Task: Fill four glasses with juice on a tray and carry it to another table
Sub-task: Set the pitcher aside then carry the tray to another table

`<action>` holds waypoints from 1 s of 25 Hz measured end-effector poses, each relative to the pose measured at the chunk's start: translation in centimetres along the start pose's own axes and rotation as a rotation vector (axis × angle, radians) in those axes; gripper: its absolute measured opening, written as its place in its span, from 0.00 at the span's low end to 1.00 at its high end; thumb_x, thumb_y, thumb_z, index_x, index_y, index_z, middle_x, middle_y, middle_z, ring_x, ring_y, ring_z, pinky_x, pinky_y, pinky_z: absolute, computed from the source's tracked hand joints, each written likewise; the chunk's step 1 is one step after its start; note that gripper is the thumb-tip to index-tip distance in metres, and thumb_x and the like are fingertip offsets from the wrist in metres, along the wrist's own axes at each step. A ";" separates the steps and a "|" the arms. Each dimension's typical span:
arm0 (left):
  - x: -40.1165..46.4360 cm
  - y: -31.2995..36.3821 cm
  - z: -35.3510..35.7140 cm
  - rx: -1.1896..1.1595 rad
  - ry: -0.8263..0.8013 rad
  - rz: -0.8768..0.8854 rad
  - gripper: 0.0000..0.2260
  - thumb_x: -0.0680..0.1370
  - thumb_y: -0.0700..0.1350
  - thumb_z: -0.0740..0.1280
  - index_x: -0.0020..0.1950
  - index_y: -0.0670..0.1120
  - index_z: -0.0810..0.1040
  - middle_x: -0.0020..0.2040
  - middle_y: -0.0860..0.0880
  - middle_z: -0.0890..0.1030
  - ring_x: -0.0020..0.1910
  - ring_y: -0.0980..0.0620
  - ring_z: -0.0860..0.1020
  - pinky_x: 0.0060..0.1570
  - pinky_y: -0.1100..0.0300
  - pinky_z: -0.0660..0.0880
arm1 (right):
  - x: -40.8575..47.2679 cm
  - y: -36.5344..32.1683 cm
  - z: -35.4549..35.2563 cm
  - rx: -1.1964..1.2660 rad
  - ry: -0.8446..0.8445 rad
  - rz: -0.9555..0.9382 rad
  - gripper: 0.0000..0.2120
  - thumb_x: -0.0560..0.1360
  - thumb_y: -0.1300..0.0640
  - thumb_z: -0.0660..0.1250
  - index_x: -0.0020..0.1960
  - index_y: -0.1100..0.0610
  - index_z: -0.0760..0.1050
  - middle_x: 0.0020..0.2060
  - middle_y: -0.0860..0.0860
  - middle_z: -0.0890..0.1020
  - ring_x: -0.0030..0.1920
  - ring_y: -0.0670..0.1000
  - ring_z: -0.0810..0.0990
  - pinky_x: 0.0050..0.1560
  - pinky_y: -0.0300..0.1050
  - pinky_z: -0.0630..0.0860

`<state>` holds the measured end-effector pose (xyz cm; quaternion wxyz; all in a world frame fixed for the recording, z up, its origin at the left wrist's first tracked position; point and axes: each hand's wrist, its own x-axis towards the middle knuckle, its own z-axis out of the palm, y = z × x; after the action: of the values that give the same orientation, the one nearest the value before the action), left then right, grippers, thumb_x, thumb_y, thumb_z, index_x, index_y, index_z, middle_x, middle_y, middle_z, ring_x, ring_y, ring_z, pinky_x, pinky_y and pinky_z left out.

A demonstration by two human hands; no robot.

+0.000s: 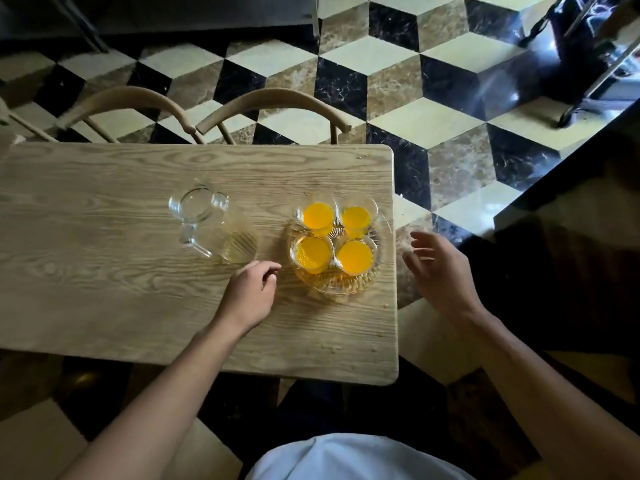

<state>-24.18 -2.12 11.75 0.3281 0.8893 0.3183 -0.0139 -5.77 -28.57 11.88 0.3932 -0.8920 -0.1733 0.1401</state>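
A round clear glass tray (pixel 346 285) sits near the right end of the wooden table (pixel 104 299). Several glasses of orange juice stand on it in two rows, among them a far left one (pixel 318 215) and a near right one (pixel 354 257). An empty glass pitcher (pixel 207 223) stands left of the tray. My left hand (pixel 251 292) hovers just left of the tray, its fingers loosely curled and holding nothing. My right hand (pixel 438 268) is beyond the table's right edge, fingers spread, apart from the tray.
Two wooden chair backs (pixel 277 98) stand along the table's far side. A dark counter (pixel 571 254) lies to the right. The floor is patterned in black, cream and brown tiles. A metal-legged object (pixel 588 46) stands at the far right.
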 end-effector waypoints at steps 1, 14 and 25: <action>0.7 -0.7 0.8 -0.016 -0.009 -0.037 0.12 0.81 0.35 0.65 0.62 0.40 0.84 0.57 0.42 0.86 0.57 0.42 0.83 0.59 0.55 0.76 | 0.2 0.6 0.5 -0.001 -0.004 0.031 0.18 0.78 0.59 0.73 0.67 0.62 0.78 0.57 0.58 0.84 0.51 0.51 0.84 0.55 0.49 0.83; 7.7 -7.2 7.0 -0.240 0.011 -0.367 0.09 0.79 0.50 0.70 0.53 0.48 0.87 0.48 0.48 0.89 0.48 0.45 0.87 0.55 0.45 0.83 | 4.3 5.1 6.5 -0.028 -0.046 0.397 0.17 0.79 0.55 0.72 0.64 0.60 0.81 0.52 0.55 0.88 0.48 0.51 0.87 0.57 0.49 0.83; 13.1 -5.8 7.8 -0.375 -0.040 -0.401 0.16 0.78 0.39 0.75 0.65 0.38 0.82 0.50 0.43 0.84 0.48 0.48 0.82 0.56 0.51 0.82 | 6.0 5.7 8.7 -0.046 0.012 0.445 0.13 0.79 0.53 0.72 0.60 0.58 0.83 0.50 0.51 0.87 0.49 0.47 0.85 0.57 0.48 0.83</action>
<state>-15.67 3.94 -0.75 0.4838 0.7317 0.4787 -0.0371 -2.56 -23.95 1.24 0.3330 -0.9179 0.0271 0.2139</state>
